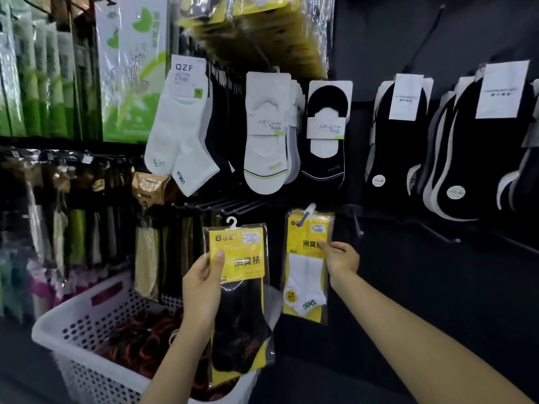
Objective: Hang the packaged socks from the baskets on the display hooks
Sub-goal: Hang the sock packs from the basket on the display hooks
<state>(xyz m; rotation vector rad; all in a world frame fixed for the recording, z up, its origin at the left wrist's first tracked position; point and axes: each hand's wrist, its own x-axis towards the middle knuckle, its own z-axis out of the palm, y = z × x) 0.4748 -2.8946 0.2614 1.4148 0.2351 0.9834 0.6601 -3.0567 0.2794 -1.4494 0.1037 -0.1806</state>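
Observation:
My left hand [204, 284] grips a yellow-carded pack of black socks [242, 301] by its left edge, thumb on the front. The pack's white plastic hanger [232, 222] points up, free of any hook. My right hand [339, 258] pinches the right edge of a yellow pack of white socks [306, 266], which hangs on a display hook [307, 212]. More packs hang behind that one. A white perforated basket [87, 322] at lower left holds several dark packaged socks.
Above hang white ankle socks [180, 126], white no-show socks [267, 135] and black no-show socks [325, 132]. Bare hooks [227, 207] stick out above my left hand. More black socks [455, 147] hang on the right wall; bagged goods fill the left racks.

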